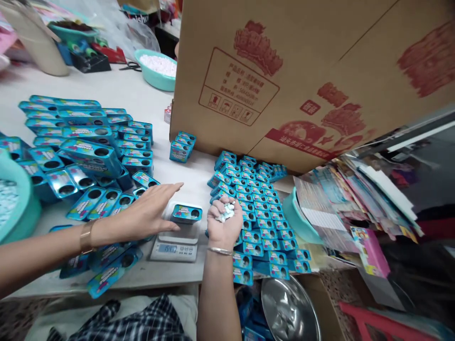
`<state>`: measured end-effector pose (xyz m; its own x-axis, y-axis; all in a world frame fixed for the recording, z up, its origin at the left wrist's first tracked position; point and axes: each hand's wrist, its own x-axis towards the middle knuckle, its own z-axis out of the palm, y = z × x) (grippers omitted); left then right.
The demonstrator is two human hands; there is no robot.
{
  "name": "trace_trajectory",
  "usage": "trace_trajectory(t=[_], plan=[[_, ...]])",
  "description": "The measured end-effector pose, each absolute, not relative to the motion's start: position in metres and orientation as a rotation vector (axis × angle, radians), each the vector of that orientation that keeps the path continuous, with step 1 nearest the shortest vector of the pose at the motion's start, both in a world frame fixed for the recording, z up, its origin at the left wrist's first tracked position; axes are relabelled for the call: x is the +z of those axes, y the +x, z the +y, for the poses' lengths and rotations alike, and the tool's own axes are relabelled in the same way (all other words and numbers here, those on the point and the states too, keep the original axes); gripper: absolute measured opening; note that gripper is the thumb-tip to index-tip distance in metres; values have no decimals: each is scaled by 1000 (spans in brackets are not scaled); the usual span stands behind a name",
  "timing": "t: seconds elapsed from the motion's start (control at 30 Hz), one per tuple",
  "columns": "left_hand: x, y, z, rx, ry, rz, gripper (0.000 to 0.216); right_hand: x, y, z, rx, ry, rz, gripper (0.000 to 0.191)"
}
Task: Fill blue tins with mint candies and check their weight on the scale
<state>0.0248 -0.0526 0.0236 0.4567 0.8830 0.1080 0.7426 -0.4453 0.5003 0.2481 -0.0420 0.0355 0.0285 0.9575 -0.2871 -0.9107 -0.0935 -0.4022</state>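
Note:
A small blue tin (186, 213) with a round dark hole in its top sits on the tray of a white digital scale (174, 250), whose display is lit. My left hand (151, 213) reaches in from the left, fingers stretched and thumb apart, just beside that tin and holding nothing. To the right of the scale, my right hand (224, 222) is turned palm up with its fingers curled round a heap of small white and pale blue candies (226, 213).
Many similar blue tins (88, 156) stand piled at the left, with rows of blue tins (250, 203) at the right. A large cardboard box (302, 85) rises behind. Turquoise basins (158, 71) hold pale pieces. A metal bowl (289, 308) sits below the table edge.

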Motion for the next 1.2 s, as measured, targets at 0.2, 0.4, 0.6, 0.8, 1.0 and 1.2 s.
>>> trace_trajectory(t=[0.2, 0.4, 0.6, 0.8, 1.0, 1.2], plan=[[16, 17, -54, 538, 2295, 1342, 88, 38, 240, -37, 1541, -582, -81, 11], [24, 29, -51, 571, 2289, 1289, 80, 37, 228, -34, 1495, -671, -95, 9], [27, 47, -46, 514, 2345, 1239, 79, 39, 225, -32, 1462, -735, -133, 12], [22, 56, -41, 471, 2346, 1237, 73, 41, 221, -32, 1470, -737, -113, 13], [17, 60, -36, 414, 2347, 1239, 60, 39, 214, -34, 1412, -748, -120, 11], [15, 63, -35, 444, 2340, 1240, 52, 36, 216, -33, 1391, -774, -96, 13]])
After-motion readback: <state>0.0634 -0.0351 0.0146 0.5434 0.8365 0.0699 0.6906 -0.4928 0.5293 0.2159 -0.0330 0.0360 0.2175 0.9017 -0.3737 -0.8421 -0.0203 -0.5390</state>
